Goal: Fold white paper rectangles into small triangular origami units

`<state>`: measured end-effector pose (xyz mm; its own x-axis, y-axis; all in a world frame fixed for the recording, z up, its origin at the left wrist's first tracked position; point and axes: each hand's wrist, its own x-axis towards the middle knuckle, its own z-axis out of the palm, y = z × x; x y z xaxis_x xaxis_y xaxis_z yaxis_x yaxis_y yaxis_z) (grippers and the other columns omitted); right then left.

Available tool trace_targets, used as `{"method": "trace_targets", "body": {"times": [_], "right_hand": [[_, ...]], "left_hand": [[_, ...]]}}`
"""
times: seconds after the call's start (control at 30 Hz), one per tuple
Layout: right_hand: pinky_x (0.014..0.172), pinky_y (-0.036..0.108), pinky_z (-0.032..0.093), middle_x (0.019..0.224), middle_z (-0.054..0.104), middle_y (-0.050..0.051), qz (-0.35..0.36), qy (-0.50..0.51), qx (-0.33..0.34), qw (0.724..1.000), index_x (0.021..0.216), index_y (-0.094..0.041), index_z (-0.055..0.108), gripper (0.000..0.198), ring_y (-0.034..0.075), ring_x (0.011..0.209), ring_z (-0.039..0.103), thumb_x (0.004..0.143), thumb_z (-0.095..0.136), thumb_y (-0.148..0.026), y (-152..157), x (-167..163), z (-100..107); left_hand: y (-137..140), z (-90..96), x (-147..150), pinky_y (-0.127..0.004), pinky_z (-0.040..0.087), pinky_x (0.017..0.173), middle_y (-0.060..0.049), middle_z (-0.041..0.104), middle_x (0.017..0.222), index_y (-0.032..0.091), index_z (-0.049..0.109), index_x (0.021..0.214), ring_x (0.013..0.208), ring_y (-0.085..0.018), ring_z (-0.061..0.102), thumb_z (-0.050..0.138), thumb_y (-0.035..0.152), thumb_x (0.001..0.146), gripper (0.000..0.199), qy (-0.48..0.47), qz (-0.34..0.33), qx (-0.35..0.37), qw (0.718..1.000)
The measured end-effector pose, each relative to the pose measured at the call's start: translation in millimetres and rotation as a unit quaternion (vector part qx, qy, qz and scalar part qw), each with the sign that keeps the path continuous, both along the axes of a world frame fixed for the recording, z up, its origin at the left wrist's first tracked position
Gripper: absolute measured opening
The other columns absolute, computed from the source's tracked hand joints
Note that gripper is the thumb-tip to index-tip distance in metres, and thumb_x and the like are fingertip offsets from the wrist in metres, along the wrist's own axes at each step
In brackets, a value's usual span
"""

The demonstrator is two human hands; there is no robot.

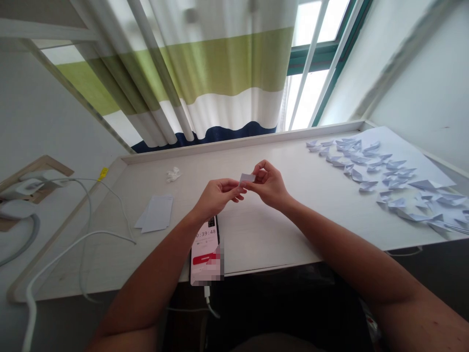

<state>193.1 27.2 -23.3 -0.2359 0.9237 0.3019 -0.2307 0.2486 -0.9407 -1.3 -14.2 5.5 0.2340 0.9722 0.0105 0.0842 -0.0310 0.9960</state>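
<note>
The desk (271,234) is off-white. Behind it hangs a curtain (227,63) in broad bands of white, olive green and navy. The small paper (246,178) above the desk is white, like the boats (359,159) on its right; the phone (203,248) at its front edge shows pink and red.

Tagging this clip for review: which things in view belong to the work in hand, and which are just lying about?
Likely part of the work:
small piece of paper, held by left hand and right hand
flat sheets
folded paper pieces

Apparently just lying about:
phone
crumpled white scrap
white cable
</note>
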Motion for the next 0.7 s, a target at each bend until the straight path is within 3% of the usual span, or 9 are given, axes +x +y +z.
{"method": "trace_targets", "body": {"times": [0.2,0.27,0.4,0.57,0.7], "right_hand": [[0.067,0.031,0.056,0.076,0.073,-0.002,0.039,-0.028,-0.007,0.999,0.107,-0.022,0.067,0.064,0.017,0.069,0.07,0.068,0.1,-0.06,4.2,6.4,3.9],[0.067,0.032,0.054,0.074,0.072,0.0,0.041,-0.061,0.004,0.997,0.094,-0.019,0.073,0.055,0.017,0.069,0.068,0.076,0.092,-0.068,4.8,8.5,4.7],[0.062,0.03,0.049,0.064,0.069,0.002,0.037,-0.081,0.026,0.996,0.068,-0.019,0.069,0.057,0.014,0.061,0.061,0.082,0.086,-0.071,3.4,10.1,5.0],[0.06,0.029,0.049,0.061,0.069,0.001,0.032,-0.068,0.019,0.997,0.067,-0.019,0.067,0.056,0.014,0.059,0.061,0.081,0.089,-0.069,2.1,8.1,4.1],[0.064,0.03,0.054,0.068,0.074,0.003,0.065,-0.056,0.014,0.996,0.074,-0.018,0.074,0.053,0.015,0.064,0.066,0.079,0.091,-0.068,2.4,7.1,4.0]], "left_hand": [[0.2,0.3,1.4,-0.036,0.061,0.076,-0.013,0.085,0.088,0.016,0.086,0.093,0.08,-0.024,0.079,0.093,0.058,0.082,0.044,-0.012,-0.005,0.003,1.0],[1.6,-0.9,0.3,-0.036,0.061,0.076,-0.013,0.086,0.088,0.015,0.085,0.092,0.079,-0.023,0.079,0.094,0.056,0.081,0.043,-0.021,0.001,0.004,1.0],[3.8,-2.6,-2.7,-0.034,0.059,0.074,-0.013,0.085,0.085,0.015,0.085,0.089,0.078,-0.023,0.079,0.095,0.054,0.08,0.042,-0.015,-0.002,-0.001,1.0],[4.1,-1.8,-2.9,-0.032,0.058,0.07,-0.012,0.086,0.091,0.016,0.085,0.098,0.078,-0.021,0.079,0.09,0.058,0.085,0.044,-0.009,0.005,0.025,1.0],[4.8,-2.1,-0.5,-0.031,0.058,0.07,-0.011,0.084,0.084,0.014,0.081,0.094,0.074,-0.019,0.077,0.092,0.055,0.083,0.044,-0.025,0.031,0.06,0.997]]}}
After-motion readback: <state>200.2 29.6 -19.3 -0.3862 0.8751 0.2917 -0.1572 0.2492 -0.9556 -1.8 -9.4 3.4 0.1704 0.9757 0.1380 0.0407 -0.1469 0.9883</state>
